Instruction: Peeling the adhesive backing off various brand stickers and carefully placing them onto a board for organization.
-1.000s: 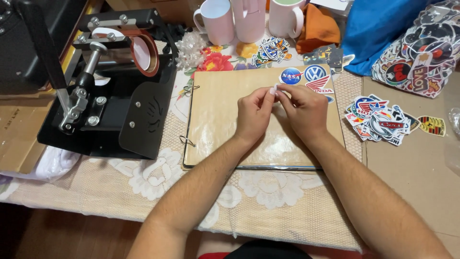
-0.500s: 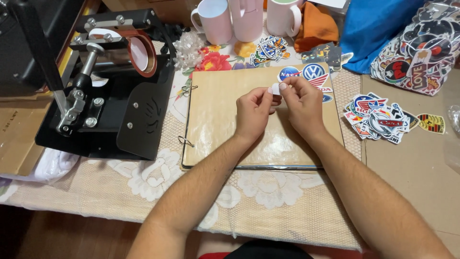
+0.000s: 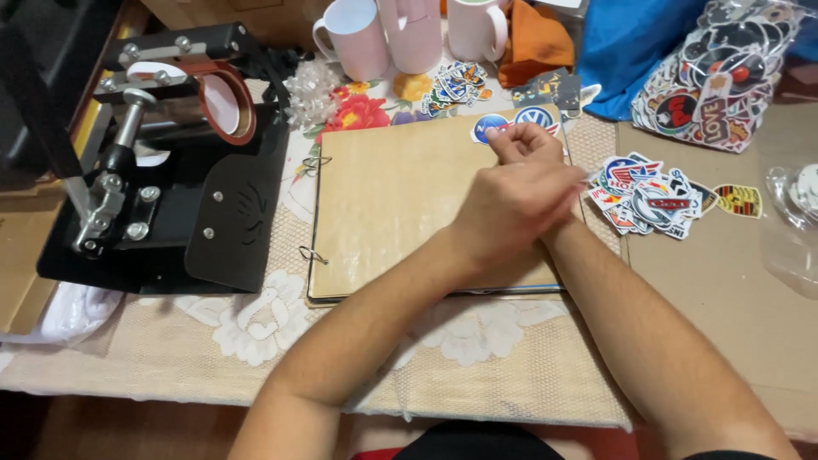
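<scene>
A black mug press (image 3: 162,179) stands at nine o'clock of the tan scrapbook (image 3: 400,196). Over the book, left hand (image 3: 511,204) crosses right hand (image 3: 524,140), fingers curled at round stickers (image 3: 511,123), twelve o'clock; grip unclear.

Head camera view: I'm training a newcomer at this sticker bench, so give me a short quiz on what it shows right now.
1. True or false: the left hand lies over the right hand above the brown page of the ring-bound album.
2. Which lies just right of the album? A) the pile of stickers B) the black mug press C) the white mugs
3. Where does the clear bag of stickers lie?

Key
1. True.
2. A.
3. At the far right of the table, beyond the sticker pile and beside the blue cloth.
</scene>
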